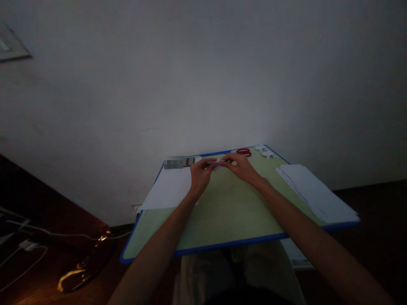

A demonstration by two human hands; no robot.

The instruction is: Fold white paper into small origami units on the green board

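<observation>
A small piece of white paper [218, 167] is pinched between my two hands over the far middle of the table. My left hand [201, 171] grips its left side with thumb and fingers together. On its right side, my right hand [241, 166] holds it in a similar pinch. The paper's folds are too small and dim to make out. Just beyond my right hand lie red-handled scissors [243, 151], partly hidden by that hand. A white sheet [170, 186] lies flat beside and under my left wrist.
The light green table [235, 212] has a blue rim and stands against a grey wall [203, 84]. White paper scraps [266, 151] lie at its far right corner, a paper stack [313, 190] at the right. A phone-like object [189, 162] rests far left. Cables [70, 234] trail at floor left.
</observation>
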